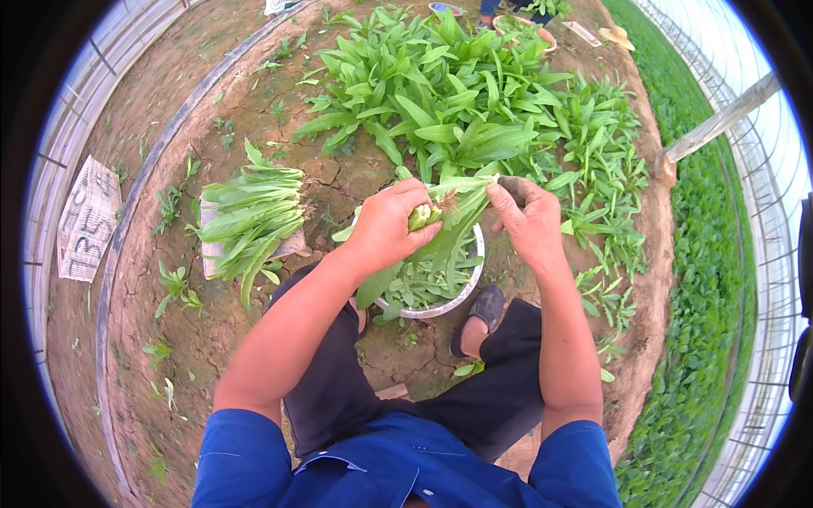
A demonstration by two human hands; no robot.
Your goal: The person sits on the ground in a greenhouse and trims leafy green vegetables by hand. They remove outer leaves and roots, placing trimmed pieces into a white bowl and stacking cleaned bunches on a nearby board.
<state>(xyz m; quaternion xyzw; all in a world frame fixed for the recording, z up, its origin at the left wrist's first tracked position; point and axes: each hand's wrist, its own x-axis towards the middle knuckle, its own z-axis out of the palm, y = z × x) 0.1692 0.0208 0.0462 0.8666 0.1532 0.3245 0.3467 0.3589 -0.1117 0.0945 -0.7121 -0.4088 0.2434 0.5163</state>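
My left hand (395, 219) is closed around a bunch of leafy greens (422, 217), whose pale stem ends and some fine roots stick out between thumb and fingers. With thumb and forefinger, my right hand (526, 204) pinches the end of a leafy green plant (467, 202) that spreads across toward the bunch. Below both hands, a round basin (477, 254) with a pale rim stands between my feet, holding loose green leaves (432, 289). To the left, a stack of greens (263, 206) lies with its rooted ends toward the right, on a flat board (208, 228).
A large heap of leafy greens (438, 95) covers the ground ahead. White plastic crates (89, 219) with writing stand at far left, beyond a dark hose (136, 165). A wooden post (724, 117) leans at right beside a green crop bed (698, 254). Another person's legs (489, 9) show at the top.
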